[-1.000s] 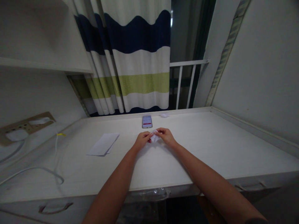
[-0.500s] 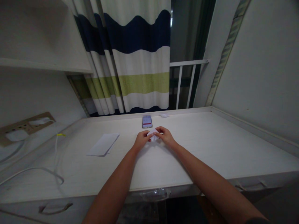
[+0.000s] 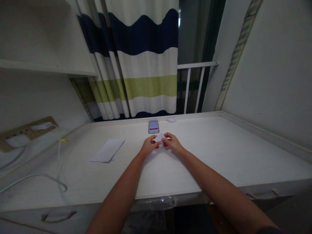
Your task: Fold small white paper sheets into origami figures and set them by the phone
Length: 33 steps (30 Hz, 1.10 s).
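White folded paper [image 3: 159, 138] pinched between left hand [image 3: 149, 146] and right hand [image 3: 172, 143].

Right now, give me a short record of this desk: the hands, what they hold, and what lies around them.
left hand: pinches the small white paper from its left side
right hand: pinches the same paper from its right side
desk: white, under both hands
phone: flat beyond the hands, screen lit
paper sheets: flat, left of the hands
white cable: looped near the left edge
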### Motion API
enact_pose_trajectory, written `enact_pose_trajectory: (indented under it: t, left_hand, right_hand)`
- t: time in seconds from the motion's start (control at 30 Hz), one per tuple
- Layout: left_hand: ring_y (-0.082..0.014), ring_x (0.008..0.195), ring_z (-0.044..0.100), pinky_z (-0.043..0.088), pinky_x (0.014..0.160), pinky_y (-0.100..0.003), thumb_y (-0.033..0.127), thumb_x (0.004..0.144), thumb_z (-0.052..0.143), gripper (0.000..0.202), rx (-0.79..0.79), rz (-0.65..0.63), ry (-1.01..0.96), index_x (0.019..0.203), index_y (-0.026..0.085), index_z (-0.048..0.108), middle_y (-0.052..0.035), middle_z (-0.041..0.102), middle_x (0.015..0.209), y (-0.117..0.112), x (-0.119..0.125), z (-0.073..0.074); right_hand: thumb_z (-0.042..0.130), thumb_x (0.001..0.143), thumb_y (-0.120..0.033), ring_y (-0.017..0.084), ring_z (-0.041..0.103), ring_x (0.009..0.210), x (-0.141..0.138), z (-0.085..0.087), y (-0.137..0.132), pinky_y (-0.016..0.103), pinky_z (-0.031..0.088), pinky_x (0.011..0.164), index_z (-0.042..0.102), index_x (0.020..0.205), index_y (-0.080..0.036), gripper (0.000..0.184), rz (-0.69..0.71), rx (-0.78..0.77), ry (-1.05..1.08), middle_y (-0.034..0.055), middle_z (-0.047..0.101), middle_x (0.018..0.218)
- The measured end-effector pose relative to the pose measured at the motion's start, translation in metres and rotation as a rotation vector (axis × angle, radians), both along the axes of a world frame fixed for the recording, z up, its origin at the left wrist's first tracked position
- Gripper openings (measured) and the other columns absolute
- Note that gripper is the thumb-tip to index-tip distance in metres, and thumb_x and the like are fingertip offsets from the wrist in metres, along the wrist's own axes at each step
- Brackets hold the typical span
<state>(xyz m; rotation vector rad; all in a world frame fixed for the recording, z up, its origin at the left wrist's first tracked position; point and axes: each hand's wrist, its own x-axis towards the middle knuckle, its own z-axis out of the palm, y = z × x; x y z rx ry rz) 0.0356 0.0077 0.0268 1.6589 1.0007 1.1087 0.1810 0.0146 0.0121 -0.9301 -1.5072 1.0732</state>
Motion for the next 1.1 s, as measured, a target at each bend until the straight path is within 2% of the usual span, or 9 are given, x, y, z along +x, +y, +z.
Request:
enact_pose_trajectory:
  t: [0.2,0.5,0.77,1.1]
  left_hand:
    - [-0.0087,0.048,0.052,0.043,0.047,-0.021,0.031,0.057,0.064,0.032,0.019,-0.019,0.005,0.081,0.012,0.055,0.0002,0.057,0.064,0.001,-0.001,-0.003]
    - [-0.0067,0.046,0.05,0.04,0.044,-0.019,0.026,0.063,0.059,0.025,0.132,0.044,0.064,0.083,0.013,0.053,-0.0007,0.056,0.072,0.005,-0.003,-0.008]
    - [-0.0072,0.049,0.05,0.042,0.046,-0.02,0.023,0.06,0.062,0.029,0.139,-0.009,0.073,0.086,0.013,0.052,-0.0016,0.055,0.077,0.007,-0.003,-0.011]
    - [-0.0083,0.055,0.049,0.04,0.05,-0.018,0.016,0.062,0.055,0.019,0.28,0.082,0.192,0.08,0.015,0.05,0.0016,0.053,0.07,0.005,-0.003,-0.013]
  right_hand:
    - [0.052,0.063,-0.026,0.008,0.048,0.04,0.0,0.001,0.0,0.019,0.04,0.041,0.047,0.07,-0.017,0.013,0.014,-0.021,-0.005,-0.0055,0.05,0.049]
    - [0.059,0.056,-0.021,0.006,0.051,0.045,-0.001,0.003,-0.005,0.017,0.037,0.042,0.047,0.079,-0.017,0.026,0.079,-0.003,-0.017,-0.0037,0.055,0.067]
    - [0.058,0.054,-0.017,0.006,0.051,0.046,-0.003,0.006,-0.007,0.018,0.038,0.045,0.047,0.082,-0.018,0.03,0.093,-0.031,0.028,-0.0036,0.055,0.069]
    - [0.059,0.052,-0.017,0.006,0.051,0.047,-0.005,0.008,-0.009,0.019,0.039,0.047,0.047,0.081,-0.017,0.032,0.103,-0.017,0.034,-0.0049,0.056,0.065]
